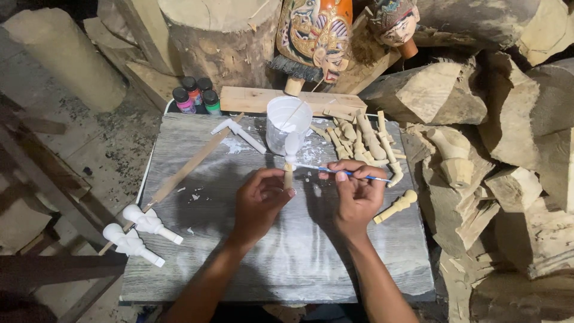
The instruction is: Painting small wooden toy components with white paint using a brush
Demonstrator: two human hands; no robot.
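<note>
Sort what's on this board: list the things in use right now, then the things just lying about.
In use:
left hand holding a small wooden piece, half white
right hand holding a thin brush
white cup

Lying about:
two white-painted pieces
bare wooden parts
paint bottles
long stick
painted puppet heads

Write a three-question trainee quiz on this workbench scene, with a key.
1. True or false: the left hand holds a small wooden piece partly coated white.
2. Which tool is in the right hand? A) chisel B) thin paintbrush C) hammer
3. Fill in: the two white-painted pieces lie at the board's ____ edge, as seen in the picture.

Key: 1 true. 2 B. 3 left.
</note>
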